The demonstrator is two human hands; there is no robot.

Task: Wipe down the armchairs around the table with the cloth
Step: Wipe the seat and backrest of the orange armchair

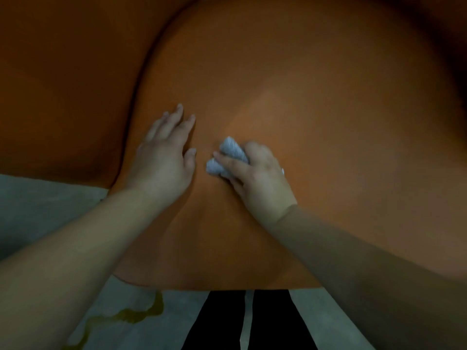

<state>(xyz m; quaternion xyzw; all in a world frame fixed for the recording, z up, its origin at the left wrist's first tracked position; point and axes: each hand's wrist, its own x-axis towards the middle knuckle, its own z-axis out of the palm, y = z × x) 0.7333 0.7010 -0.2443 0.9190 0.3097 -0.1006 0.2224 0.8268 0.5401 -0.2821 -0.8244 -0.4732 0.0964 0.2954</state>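
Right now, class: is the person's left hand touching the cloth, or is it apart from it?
Apart. The head view shows a strip of orange armchair between the left hand, flat on the cushion, and the cloth, bunched in the right hand.

Your forearms are bare with no sleeves in view, a small pale ring-like band (282, 171) glints on your right hand (255, 178), and your legs wear black trousers (222, 322).

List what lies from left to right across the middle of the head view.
Grey floor → left hand, flat on the orange armchair → bunched cloth → right hand gripping it.
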